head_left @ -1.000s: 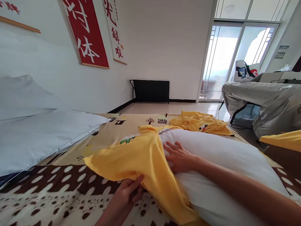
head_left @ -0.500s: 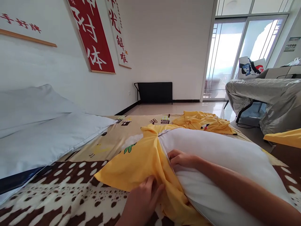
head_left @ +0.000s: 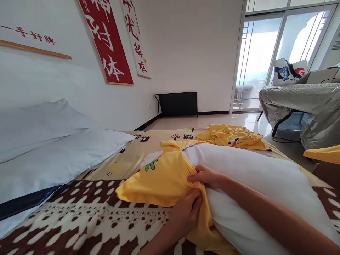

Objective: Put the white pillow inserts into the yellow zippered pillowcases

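"In the head view, where is the yellow cloth cover with the green leaf print (head_left: 156, 184)?"

"It lies in the middle of the bed, against the left end of a plump white pillow (head_left: 255, 177). One corner spreads flat to the left, and the rest bunches up and runs down along the pillow's near side. How far the pillow reaches inside it, I can't tell."

"And the person's left hand (head_left: 187, 209)?"

"It comes in from the bottom, fingers curled, its grip closed on a fold of the yellow cloth cover."

"The right hand (head_left: 205, 176)?"

"Just above and beside the left one. Its grip is pinched together on the gathered cloth, and the forearm stretches across the white pillow from the lower right."

"What are they lying on?"

"A patterned blanket (head_left: 87, 216), brown and cream with spots in front, beige with small printed figures farther back. A crumpled yellow cloth (head_left: 231, 136) rests near its far edge, beyond the pillow."

"Anything on the left?"

"Large pale bedding (head_left: 53, 152), with a dark blue strip (head_left: 29, 202) showing near its lower edge."

"And behind?"

"A flat black panel (head_left: 178, 103) stands by the wall, a red scroll with white characters (head_left: 106, 42) hangs at the left, and a worktop under a silvery cover (head_left: 297, 94) stands at the right, near the glass doors (head_left: 257, 60)."
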